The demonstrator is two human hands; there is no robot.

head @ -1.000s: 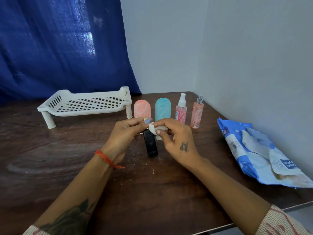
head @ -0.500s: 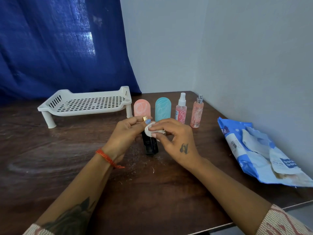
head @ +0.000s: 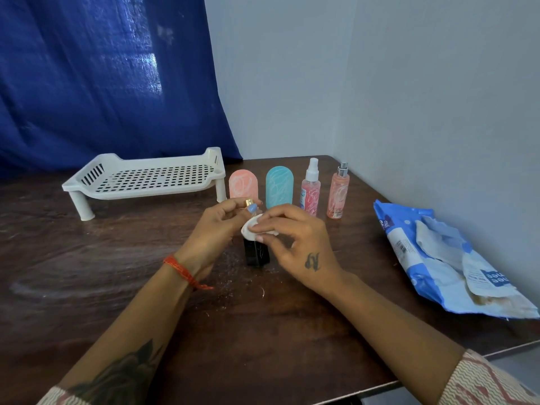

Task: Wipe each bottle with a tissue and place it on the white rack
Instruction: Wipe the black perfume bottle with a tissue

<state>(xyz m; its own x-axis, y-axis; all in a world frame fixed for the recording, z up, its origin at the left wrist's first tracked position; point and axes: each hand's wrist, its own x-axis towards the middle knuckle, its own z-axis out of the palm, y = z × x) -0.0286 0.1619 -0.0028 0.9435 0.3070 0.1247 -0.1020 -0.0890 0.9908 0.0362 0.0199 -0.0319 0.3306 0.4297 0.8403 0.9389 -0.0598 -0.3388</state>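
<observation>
**Black bottle being wiped at the middle of the counter**

A black bottle (head: 257, 252) stands upright on the dark wooden counter (head: 263, 331) at the centre of the frame. The left hand (head: 216, 229) pinches its gold cap between thumb and fingers. The right hand (head: 295, 244) presses a white tissue (head: 253, 229) against the bottle's upper part, fingers curled over it. A second ago the tissue sat nearer the cap and more of the bottle's front showed; now the pad has slid round toward the left hand and covers the bottle's shoulder.

The white rack (head: 146, 179) stands in the upper left on its legs, nothing on it. Behind the hands, in a row, stand a pink bottle (head: 243, 187), a teal bottle (head: 279, 187), a pink spray bottle (head: 311, 190) and a peach spray bottle (head: 337, 192), all where they were. A torn blue tissue pack (head: 438, 258) lies at the right edge, against the wall.
</observation>
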